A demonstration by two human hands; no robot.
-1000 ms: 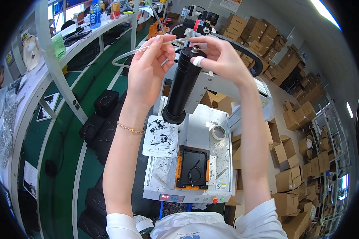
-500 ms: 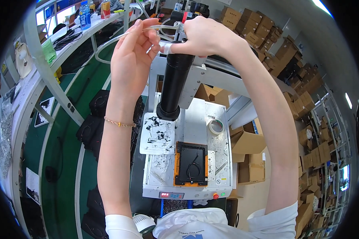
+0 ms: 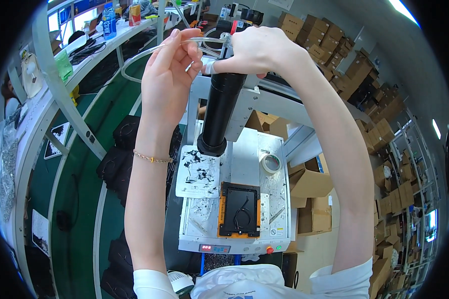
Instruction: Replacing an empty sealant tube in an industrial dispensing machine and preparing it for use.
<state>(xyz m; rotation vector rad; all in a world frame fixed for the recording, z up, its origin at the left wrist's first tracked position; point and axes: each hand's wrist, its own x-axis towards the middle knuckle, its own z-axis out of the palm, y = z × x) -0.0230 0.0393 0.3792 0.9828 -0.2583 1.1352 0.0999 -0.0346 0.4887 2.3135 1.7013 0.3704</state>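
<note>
A clear tube [image 3: 149, 50] runs through the loosely curled fingers of my left hand [image 3: 169, 74], between thumb and forefinger. My right hand [image 3: 259, 50] is closed round the top of a black cylinder [image 3: 221, 107]; its thumb, with a white wrap, lies across the front, and the other fingers are mostly hidden behind. The tube's far end meets a fitting [image 3: 225, 38] beside the right hand. Below stands a white bench machine [image 3: 197, 244]. On its bed an orange-edged black fixture [image 3: 227, 214] holds a flat black part with a thin black cable [image 3: 243, 214].
A white sheet with black scraps [image 3: 197, 184] lies left of the fixture, a tape roll [image 3: 271, 163] to its right. A red knob [image 3: 270, 250] sits on the machine's front. Black items [image 3: 119, 164] line the green conveyor at left. Cardboard boxes [image 3: 312, 182] stand at right.
The machine and cylinder sit slightly lower in the picture as the view shifts a little. Both hands keep nearly the same pose on the tube and cylinder.
</note>
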